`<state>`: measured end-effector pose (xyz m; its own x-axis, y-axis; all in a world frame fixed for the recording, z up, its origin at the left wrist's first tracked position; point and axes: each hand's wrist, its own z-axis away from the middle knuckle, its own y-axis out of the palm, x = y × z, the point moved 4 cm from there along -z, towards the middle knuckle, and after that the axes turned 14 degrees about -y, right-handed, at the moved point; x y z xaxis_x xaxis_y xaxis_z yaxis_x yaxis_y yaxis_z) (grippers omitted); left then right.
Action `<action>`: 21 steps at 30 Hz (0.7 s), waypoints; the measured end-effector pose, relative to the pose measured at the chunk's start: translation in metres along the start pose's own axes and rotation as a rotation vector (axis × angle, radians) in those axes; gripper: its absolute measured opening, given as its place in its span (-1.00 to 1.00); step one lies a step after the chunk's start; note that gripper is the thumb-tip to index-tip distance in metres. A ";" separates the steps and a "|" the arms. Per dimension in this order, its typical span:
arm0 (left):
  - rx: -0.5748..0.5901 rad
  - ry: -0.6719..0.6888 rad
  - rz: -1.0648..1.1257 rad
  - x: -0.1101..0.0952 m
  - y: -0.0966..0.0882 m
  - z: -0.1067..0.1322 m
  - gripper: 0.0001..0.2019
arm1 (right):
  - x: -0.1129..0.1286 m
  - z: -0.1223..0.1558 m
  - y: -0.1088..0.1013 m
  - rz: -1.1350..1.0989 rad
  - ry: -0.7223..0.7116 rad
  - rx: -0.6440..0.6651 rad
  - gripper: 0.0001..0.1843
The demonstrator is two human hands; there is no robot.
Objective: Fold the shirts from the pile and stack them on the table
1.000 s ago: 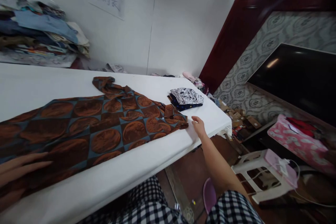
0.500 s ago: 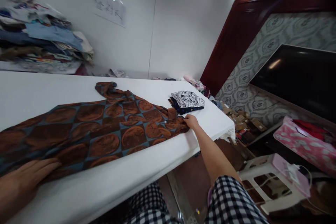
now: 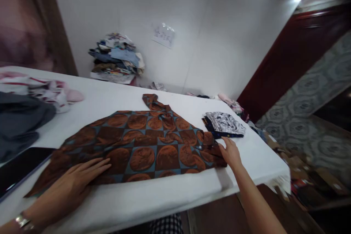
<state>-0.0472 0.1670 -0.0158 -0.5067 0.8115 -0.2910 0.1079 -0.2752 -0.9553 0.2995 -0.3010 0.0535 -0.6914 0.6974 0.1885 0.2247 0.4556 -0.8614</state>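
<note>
A brown shirt (image 3: 142, 157) with orange circles and blue-grey squares lies spread on the white table, its collar end to the right and one sleeve (image 3: 152, 101) bent toward the back. Resting flat on the shirt's lower left part is my left hand (image 3: 78, 179), fingers stretched out. At the collar (image 3: 210, 142), my right hand (image 3: 230, 151) touches the edge, thumb and forefinger slightly apart. Just behind that hand sits a folded stack with a black-and-white printed garment (image 3: 226, 122) on top of dark blue cloth.
The white table (image 3: 164, 199) ends along the front and right. A dark tablet-like device (image 3: 23, 166) lies at the left, below grey cloth (image 3: 22, 120) and pink-and-white clothes (image 3: 52, 91). A tall clothes pile (image 3: 117, 56) stands by the wall, and cardboard boxes (image 3: 309, 175) beyond the right end.
The view has swung left, bringing the device and clothes at the left into sight. My right thumb and forefinger have parted at the collar. My left hand still lies on the shirt.
</note>
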 end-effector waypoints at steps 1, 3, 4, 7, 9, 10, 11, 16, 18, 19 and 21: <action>0.014 -0.010 -0.003 -0.007 -0.007 0.005 -0.32 | 0.018 -0.005 0.002 -0.073 -0.104 -0.036 -0.54; 0.054 -0.022 0.002 -0.023 -0.023 0.013 -0.34 | 0.057 -0.012 0.013 -0.229 -0.278 0.001 -0.50; 0.068 -0.029 0.011 -0.030 -0.031 0.014 -0.37 | 0.077 -0.013 0.023 -0.280 -0.346 0.062 -0.47; 0.031 -0.051 0.036 -0.044 -0.054 0.002 -0.42 | 0.117 -0.008 0.059 -0.296 -0.446 0.327 -0.39; -0.027 -0.056 0.047 -0.044 -0.067 -0.020 -0.45 | 0.124 -0.001 0.082 -0.250 -0.441 0.471 -0.37; -0.055 -0.064 0.050 -0.041 -0.073 -0.036 -0.46 | 0.123 0.002 0.091 -0.226 -0.434 0.507 -0.36; -0.075 -0.098 0.047 -0.035 -0.079 -0.053 -0.47 | 0.121 0.004 0.098 -0.206 -0.432 0.518 -0.37; -0.060 -0.518 -0.023 0.005 -0.095 -0.137 -0.46 | 0.109 0.009 0.109 -0.162 -0.456 0.486 -0.40; -0.059 -0.595 -0.034 0.010 -0.094 -0.162 -0.41 | 0.108 0.010 0.109 -0.157 -0.452 0.493 -0.39; -0.056 -0.615 -0.038 0.009 -0.092 -0.172 -0.39 | 0.108 0.010 0.109 -0.159 -0.448 0.496 -0.39; -0.037 -0.617 -0.038 0.002 -0.086 -0.189 -0.41 | 0.109 0.009 0.109 -0.174 -0.439 0.496 -0.38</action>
<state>0.1040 0.2896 0.0562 -0.9107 0.3699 -0.1838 0.1042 -0.2250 -0.9688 0.2426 -0.1808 -0.0239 -0.9270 0.3000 0.2250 -0.1834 0.1606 -0.9698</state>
